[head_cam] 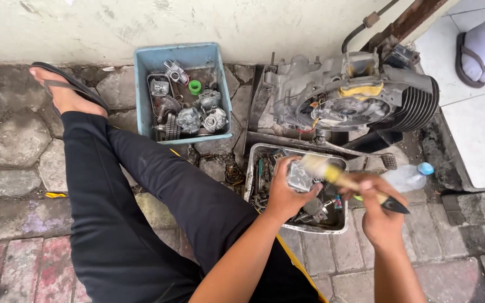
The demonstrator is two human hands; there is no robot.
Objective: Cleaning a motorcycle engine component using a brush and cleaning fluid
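Nearest the camera, the person sits on the paving with black-trousered legs stretched toward the far left. The left hand (pixel 285 193) is clamped around a small grey metal part (pixel 300 178), holding it just above the metal tray (pixel 341 227). The right hand (pixel 378 207) is closed tight on the dark handle of a paintbrush (pixel 343 180), whose pale bristles lie against the metal part, blurred. The metal tray sits below both hands on the paving and holds tools and small dark parts. Just right of it lies a clear plastic bottle (pixel 408 177) with a blue cap. Farther off, past the tray, an engine block (pixel 349 98) with cooling fins rests by the wall. To its left stands a blue plastic bin (pixel 144 84) of metal parts and a green ring. At the far right, another person's sandalled foot (pixel 481 47) stands on white tiles.
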